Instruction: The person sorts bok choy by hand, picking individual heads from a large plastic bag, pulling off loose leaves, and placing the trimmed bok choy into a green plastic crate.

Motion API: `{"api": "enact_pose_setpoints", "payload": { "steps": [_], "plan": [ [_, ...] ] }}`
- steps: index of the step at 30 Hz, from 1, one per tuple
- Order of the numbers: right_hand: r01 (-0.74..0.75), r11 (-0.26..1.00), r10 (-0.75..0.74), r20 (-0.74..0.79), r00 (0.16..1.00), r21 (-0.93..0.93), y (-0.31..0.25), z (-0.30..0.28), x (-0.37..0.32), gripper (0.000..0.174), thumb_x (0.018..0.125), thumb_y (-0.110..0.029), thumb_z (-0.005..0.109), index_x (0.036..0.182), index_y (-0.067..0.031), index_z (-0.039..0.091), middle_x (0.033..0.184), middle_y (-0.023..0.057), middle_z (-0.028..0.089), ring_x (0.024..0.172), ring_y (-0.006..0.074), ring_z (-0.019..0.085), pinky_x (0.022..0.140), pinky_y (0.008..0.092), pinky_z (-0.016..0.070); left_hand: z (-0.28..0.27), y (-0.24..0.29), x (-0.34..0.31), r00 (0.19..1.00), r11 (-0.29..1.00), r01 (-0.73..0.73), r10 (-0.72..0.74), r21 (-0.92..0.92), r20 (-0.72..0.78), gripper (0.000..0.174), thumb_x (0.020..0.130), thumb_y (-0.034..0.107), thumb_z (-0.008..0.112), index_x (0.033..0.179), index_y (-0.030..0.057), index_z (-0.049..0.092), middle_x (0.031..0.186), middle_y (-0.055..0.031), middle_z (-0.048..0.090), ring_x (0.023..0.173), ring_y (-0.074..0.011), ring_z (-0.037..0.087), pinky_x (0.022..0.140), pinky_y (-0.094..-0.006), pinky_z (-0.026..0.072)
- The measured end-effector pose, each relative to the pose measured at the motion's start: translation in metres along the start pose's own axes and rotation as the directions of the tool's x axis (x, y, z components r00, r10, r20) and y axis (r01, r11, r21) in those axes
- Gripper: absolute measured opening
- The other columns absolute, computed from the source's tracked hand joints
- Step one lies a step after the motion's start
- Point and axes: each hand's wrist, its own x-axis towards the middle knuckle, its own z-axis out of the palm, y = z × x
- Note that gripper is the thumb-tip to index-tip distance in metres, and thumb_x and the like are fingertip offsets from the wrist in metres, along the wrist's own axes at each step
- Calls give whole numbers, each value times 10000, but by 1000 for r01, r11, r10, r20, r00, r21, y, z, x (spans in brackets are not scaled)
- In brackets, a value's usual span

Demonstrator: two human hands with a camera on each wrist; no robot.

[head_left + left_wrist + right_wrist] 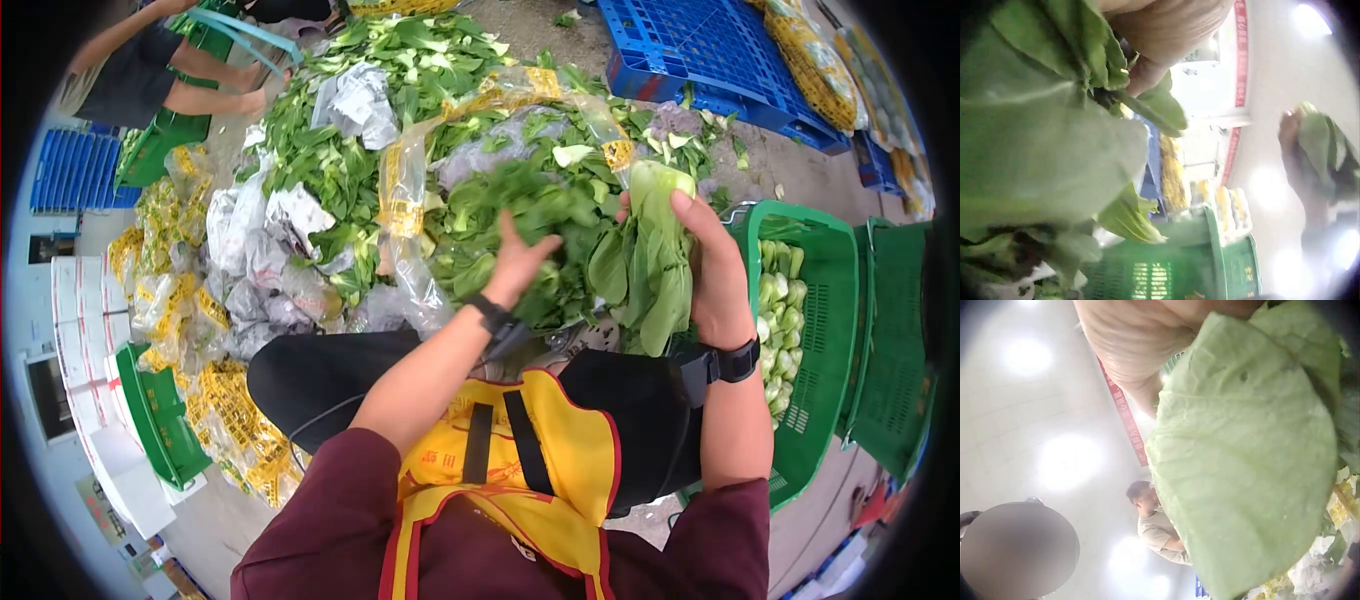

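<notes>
Nearest the lens: yellow apron (500,470) with red trim over maroon sleeves, black trousers at the knees. Grips a bunch of bok choy (645,270) in the right hand (715,285), fingers and thumb curled round it, pale stem end up, dark leaves hanging down, just left of the green basket (835,330). In the right wrist view, one pale leaf (1247,462) right under the hand. Lays the left hand (515,265) on the heap of loose greens (520,210) ahead of the knees, fingers straight and spread, thumb out, clamped on nothing. In the left wrist view, leaves close against the fingers. Inside the basket at the right, more bok choy heads (782,300). Among the heap, crumpled plastic bags (405,190) with yellow print. Behind, a blue pallet (700,50). At the left, another green basket (160,420). At the heap's far left edge, a second person (150,75), bent over.
</notes>
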Motion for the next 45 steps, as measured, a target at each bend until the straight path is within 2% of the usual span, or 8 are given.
{"api": "enact_pose_setpoints", "payload": {
  "steps": [10, 14, 18, 19, 21, 28, 39, 45],
  "plan": [
    [68, 991, -54, -115, 992, 117, -8, -17, -8, 381, 944, -313, 616, 1153, 4, 646, 1011, 82, 697, 885, 154, 657, 815, 291, 525, -128, -163, 69, 962, 961, 149, -87, 233, -258, 382, 947, 303, 506, 1140, -10, 607, 940, -273, 680, 872, -394, 671, 793, -442, 514],
    [104, 987, -92, -99, 991, 123, -11, -11, -13, 396, 938, -319, 629, 1158, 10, 644, 1025, 80, 697, 889, 152, 660, 805, 290, 527, -155, -221, 72, 777, 191, -599, -93, 777, 622, 329, 860, 147, 474, 1058, -46, 653, 946, -253, 685, 916, -438, 644, 826, -448, 503],
    [95, 992, -86, -99, 991, 85, -4, -11, -14, 393, 934, -319, 637, 1139, 16, 648, 1014, 76, 695, 892, 143, 658, 810, 287, 524, -120, -186, 51, 718, 335, -691, 420, 641, 555, 332, 880, 163, 471, 1083, -32, 646, 907, -195, 690, 873, -367, 666, 785, -442, 507],
    [84, 993, -74, -125, 989, 80, -3, -10, -15, 380, 929, -306, 642, 1137, 12, 647, 1005, 74, 694, 892, 144, 657, 814, 288, 522, -110, -152, 40, 930, 894, -215, 64, 393, 363, 329, 905, 193, 477, 1093, -24, 635, 960, -175, 680, 906, -323, 655, 807, -417, 503],
    [63, 994, -54, -107, 993, 84, -3, -12, -13, 378, 928, -299, 645, 1144, 10, 644, 1012, 77, 694, 897, 148, 658, 819, 288, 521, -99, -109, 30, 803, 806, 568, -499, -168, 326, 360, 969, 296, 478, 1077, -8, 638, 998, -111, 667, 919, -218, 637, 826, -359, 500],
    [53, 998, -47, -128, 991, 44, 5, -15, 0, 387, 927, -288, 645, 1172, 11, 631, 1047, 86, 692, 920, 156, 659, 827, 295, 524, -81, -97, 50, 816, 790, 180, -453, 586, 360, 711, 875, 535, 619, 1206, -94, 616, 1217, -173, 650, 1055, -235, 638, 923, -342, 472],
    [-11, 1000, 9, -83, 997, -27, 12, -9, 10, 401, 938, -299, 616, 1198, 6, 605, 1073, 89, 677, 973, 168, 643, 885, 302, 500, -118, -90, 13, 749, 968, -15, -155, 250, 645, 800, 750, 469, 781, 1322, -44, 555, 1315, -197, 578, 1268, -284, 507, 1078, -350, 370],
    [-2, 999, 1, -47, 999, -37, 12, -7, 6, 429, 945, -312, 599, 1215, 21, 588, 1090, 108, 671, 985, 180, 643, 905, 314, 497, -99, -55, 41, 602, 588, -107, -603, 802, 523, 750, 672, 520, 774, 1091, -94, 680, 1144, -224, 670, 1014, -304, 634, 871, -370, 486]
  ]
}}
